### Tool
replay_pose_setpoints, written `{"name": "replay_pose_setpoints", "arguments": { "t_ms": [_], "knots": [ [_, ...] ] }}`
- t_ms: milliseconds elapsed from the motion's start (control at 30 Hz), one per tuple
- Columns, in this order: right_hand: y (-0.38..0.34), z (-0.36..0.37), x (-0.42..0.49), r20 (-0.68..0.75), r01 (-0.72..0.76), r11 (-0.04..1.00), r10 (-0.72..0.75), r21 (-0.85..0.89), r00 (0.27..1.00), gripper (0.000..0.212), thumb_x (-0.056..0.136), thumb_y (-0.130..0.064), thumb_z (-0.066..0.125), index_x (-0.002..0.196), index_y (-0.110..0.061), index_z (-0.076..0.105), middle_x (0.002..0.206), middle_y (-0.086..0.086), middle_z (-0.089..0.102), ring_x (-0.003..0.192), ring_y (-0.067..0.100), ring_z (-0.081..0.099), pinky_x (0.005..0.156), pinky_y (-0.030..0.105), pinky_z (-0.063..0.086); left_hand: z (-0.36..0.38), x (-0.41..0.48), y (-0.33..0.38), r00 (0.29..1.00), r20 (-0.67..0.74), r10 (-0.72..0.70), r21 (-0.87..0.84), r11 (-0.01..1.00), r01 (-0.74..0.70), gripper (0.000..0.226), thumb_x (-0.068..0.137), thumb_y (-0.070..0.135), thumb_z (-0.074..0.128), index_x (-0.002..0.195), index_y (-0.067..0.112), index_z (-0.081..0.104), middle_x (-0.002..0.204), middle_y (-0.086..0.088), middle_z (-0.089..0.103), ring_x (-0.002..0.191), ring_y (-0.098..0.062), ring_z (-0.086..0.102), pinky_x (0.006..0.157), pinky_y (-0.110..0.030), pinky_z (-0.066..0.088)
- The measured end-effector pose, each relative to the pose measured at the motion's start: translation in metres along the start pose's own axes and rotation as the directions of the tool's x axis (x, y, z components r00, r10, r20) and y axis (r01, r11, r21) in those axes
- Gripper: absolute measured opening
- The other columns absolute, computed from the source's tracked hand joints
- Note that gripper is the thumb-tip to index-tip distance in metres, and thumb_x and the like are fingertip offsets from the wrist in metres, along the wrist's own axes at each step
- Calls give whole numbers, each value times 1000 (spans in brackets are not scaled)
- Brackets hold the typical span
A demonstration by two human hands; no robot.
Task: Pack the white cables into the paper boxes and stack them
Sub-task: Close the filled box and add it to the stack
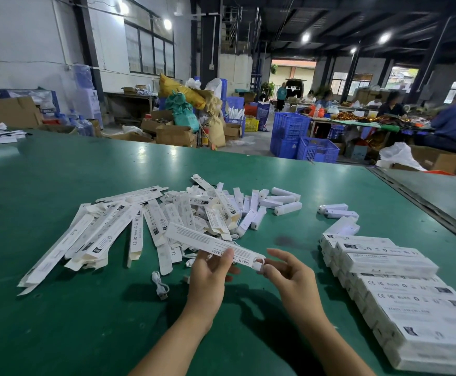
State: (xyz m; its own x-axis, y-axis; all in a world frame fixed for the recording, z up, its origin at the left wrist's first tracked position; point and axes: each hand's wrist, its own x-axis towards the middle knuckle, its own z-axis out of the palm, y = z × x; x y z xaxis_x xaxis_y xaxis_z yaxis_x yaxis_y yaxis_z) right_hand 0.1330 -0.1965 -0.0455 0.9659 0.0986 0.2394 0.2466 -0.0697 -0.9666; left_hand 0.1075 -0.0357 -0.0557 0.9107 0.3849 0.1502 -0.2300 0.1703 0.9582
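Beneath both hands spreads the broad green table (86, 321). Beyond and left of the fingers sprawls a loose heap of flat white paper sleeves (151, 221). Right of the right hand, well apart from its fingers, stands a neat stacked block of closed white paper boxes (400, 291). Beyond the fingertips lie short white plastic sticks (286, 204).

The left hand (210, 272) grips a long white paper box (194, 238), thumb on top and fingers curled beneath. The box's long axis runs from far left down to near right, so its near end meets the right hand (292, 275). There the right thumb and a finger pinch a small white looped piece (259, 263) at the box mouth, with the index finger lifted; whether that piece is cable or something else I cannot tell.

A small coiled white cable (160, 284) lies loose on the table, left of the left fingers and apart from them. The left hand is clearly the nearer, so it looks better placed to fetch the cable, which would then have to enter along the box's axis.
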Motion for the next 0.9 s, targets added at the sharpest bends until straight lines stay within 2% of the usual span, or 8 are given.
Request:
{"name": "replay_pose_setpoints", "arguments": {
  "t_ms": [100, 267, 400, 467, 567, 667, 733, 900],
  "knots": [
    [-1, 0, 0, -2, -4, 1000, 4, 7, 1000, 29, 85, -5, 71, 107, -23, 65, 86, -6, 77, 83, 12, 73, 78, 22, 56, 1, -1, -1, 999, 35, -19, 17, 1000, 18, 12, 94, 25, 66, 104, 18, 64, 90, 2, 77, 70, -16, 71, 63, -23, 55],
    [2, 0, 1, 63, -93, 982, 84, 166, 994, 35, 86, -5, 70, 114, -23, 61, 96, -1, 77, 94, 11, 72, 78, 16, 53, 1, -1, -1, 999, 22, -36, 6, 999, 36, 14, 93, 23, 67, 104, 16, 64, 87, 3, 77, 68, -15, 70, 61, -21, 54],
    [7, 1, 2, 115, -179, 953, 155, 243, 981, 38, 86, -9, 71, 119, -25, 60, 100, 4, 76, 99, 16, 71, 87, 26, 52, 1, -3, -1, 999, 27, -37, 12, 999, 37, 16, 93, 25, 68, 105, 16, 61, 83, 5, 75, 67, -15, 69, 60, -20, 53],
    [8, 1, 3, 109, -201, 932, 176, 303, 978, 45, 79, -11, 76, 120, -23, 59, 103, 6, 75, 100, 20, 71, 87, 30, 53, 0, -2, -1, 999, 36, -30, 23, 999, 29, 17, 92, 27, 68, 105, 18, 62, 84, 4, 76, 68, -15, 69, 62, -23, 54],
    [6, 1, 3, 42, -194, 912, 192, 361, 981, 61, 60, -23, 84, 116, -20, 62, 101, 6, 75, 95, 23, 72, 81, 30, 54, 0, -2, 1, 999, 49, -18, 30, 999, 16, 18, 91, 28, 68, 107, 20, 62, 87, 3, 76, 68, -14, 68, 64, -25, 54],
    [7, 2, 3, -11, -165, 937, 177, 308, 984, 43, 69, -14, 84, 108, -19, 67, 89, 8, 75, 84, 19, 71, 81, 32, 53, 2, -2, 0, 998, 51, -20, 35, 999, 19, 17, 91, 26, 69, 105, 18, 63, 83, 5, 75, 64, -11, 66, 63, -23, 53],
    [8, 3, 2, -2, -163, 957, 168, 241, 986, 35, 76, -12, 81, 107, -20, 68, 87, 8, 76, 81, 16, 71, 78, 28, 53, 2, -2, -1, 999, 38, -29, 31, 999, 28, 18, 91, 26, 69, 105, 17, 63, 82, 5, 75, 63, -11, 65, 62, -22, 53],
    [6, 8, -3, 60, -182, 939, 172, 292, 983, 37, 74, -2, 81, 106, -15, 68, 80, 4, 72, 74, 22, 71, 67, 23, 55, 0, 1, 0, 997, -41, -70, -35, 997, 68, 20, 89, 24, 72, 99, 11, 60, 75, 0, 76, 60, -10, 67, 58, -18, 53]
  ]
}}
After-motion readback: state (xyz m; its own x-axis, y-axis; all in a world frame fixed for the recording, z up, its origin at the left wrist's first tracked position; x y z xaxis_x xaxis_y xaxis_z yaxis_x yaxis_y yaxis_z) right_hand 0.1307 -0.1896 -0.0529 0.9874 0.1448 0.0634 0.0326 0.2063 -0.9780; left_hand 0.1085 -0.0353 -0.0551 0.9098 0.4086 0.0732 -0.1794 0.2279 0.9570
